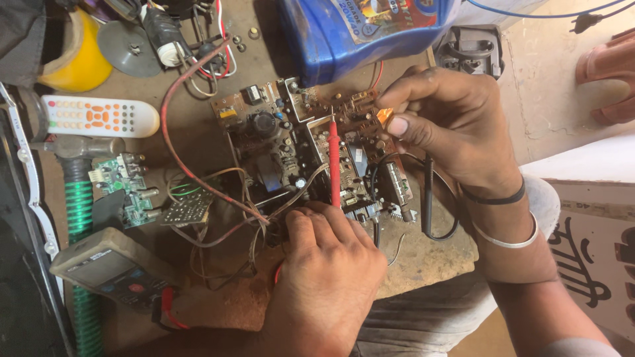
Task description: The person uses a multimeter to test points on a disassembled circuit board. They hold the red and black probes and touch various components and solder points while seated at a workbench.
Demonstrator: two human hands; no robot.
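Note:
A brown circuit board [278, 142] crowded with components lies on the worn workbench [430, 258]. My left hand [327, 264] grips a red test probe [334, 162], its tip standing on the board's upper middle. My right hand [450, 125] pinches something small at the board's upper right edge; a black probe [428, 192] with its looped lead lies under that wrist. A grey multimeter [109, 268] rests at the lower left, with a red lead running from it.
A white remote [96, 117], a small green board [122, 185], a green ribbed hose [81, 225], a yellow container [83, 63] and tangled wires [198, 59] fill the left side. A blue jug [360, 33] stands behind the board. Someone's foot [612, 73] is at the upper right.

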